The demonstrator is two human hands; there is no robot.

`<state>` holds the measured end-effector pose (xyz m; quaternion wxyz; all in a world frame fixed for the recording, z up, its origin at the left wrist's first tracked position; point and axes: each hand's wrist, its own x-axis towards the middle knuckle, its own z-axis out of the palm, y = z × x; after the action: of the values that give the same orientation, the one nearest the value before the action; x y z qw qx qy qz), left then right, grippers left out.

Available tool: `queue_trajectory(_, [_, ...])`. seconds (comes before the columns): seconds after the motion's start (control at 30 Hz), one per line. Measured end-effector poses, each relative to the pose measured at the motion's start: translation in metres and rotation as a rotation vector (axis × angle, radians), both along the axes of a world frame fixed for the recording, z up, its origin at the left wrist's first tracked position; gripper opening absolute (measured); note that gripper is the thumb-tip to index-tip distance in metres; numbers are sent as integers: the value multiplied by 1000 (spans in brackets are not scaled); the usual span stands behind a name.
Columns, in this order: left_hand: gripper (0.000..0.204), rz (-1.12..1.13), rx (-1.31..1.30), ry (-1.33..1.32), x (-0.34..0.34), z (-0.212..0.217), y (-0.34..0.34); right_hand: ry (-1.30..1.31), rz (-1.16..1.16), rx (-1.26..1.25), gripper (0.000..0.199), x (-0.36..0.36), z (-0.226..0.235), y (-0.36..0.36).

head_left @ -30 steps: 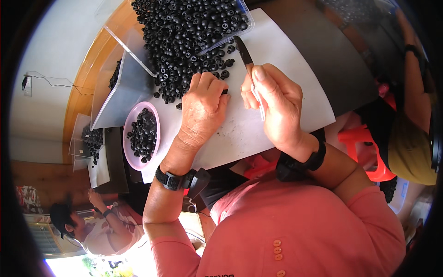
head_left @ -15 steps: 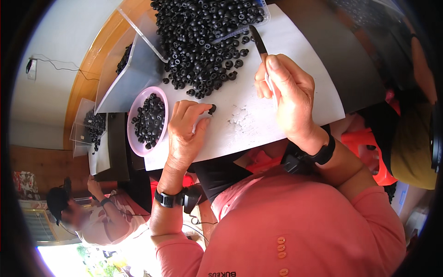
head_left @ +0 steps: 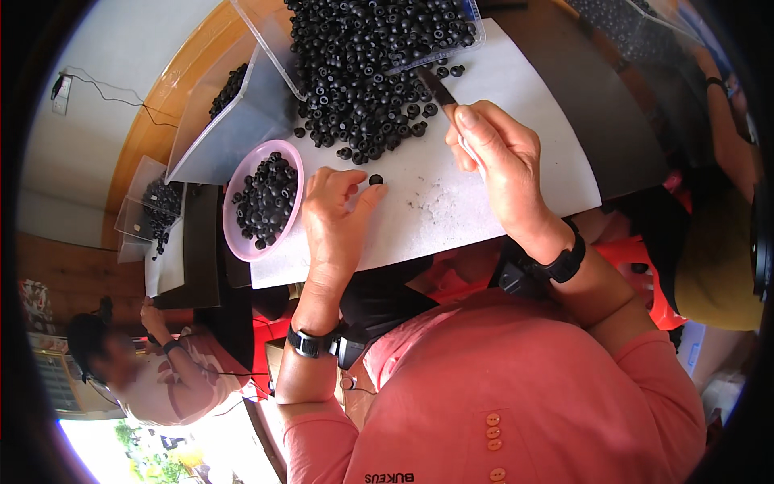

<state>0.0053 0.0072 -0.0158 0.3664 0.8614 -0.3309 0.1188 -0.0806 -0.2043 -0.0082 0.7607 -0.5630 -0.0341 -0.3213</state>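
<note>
My left hand [head_left: 332, 216] is over the white work sheet [head_left: 532, 97], thumb and forefinger closed at a small round black part [head_left: 376, 179]. The part looks like rubber or plastic; its exact kind is unclear. In my right hand [head_left: 506, 165] is a knife [head_left: 439, 89] with a dark blade and a pale handle, its tip at the edge of a large heap of the same black parts [head_left: 359, 105]. A pink oval bowl [head_left: 229, 230] holding several black parts stands just left of my left hand. Dark crumbs [head_left: 431, 202] are scattered on the sheet between my hands.
A clear plastic bin [head_left: 242, 133] stands tilted left of the heap, and another clear tray [head_left: 481, 36] borders its far right. At the left, a person [head_left: 169, 371] sits by a second table with more black parts [head_left: 163, 206]. Another person's arm [head_left: 730, 121] shows at the right.
The knife tip has swung left toward the heap. My left hand has shifted slightly right, its thumb now under the black part. The whole view has shifted a little.
</note>
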Motion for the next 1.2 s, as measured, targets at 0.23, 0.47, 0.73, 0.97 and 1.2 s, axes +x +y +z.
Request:
queue_trajectory(0.23, [13,-21,168,-303,-5,-2,-20,80,-132,-448,35,7,-8,6])
queue_trajectory(0.47, [11,-207,-203,77,-1,-4,-16,99,-189,-579,32,7,-4,9])
queue_trajectory(0.73, [13,-367,-793,896,-28,4,-16,47,-125,-748,28,7,-4,12])
queue_trajectory(0.97, [14,-406,-936,1000,-29,-2,-20,120,-71,-621,26,7,-5,10])
queue_trajectory(1.2, [15,-412,-968,994,-30,-8,-18,49,-140,-793,31,10,-7,14])
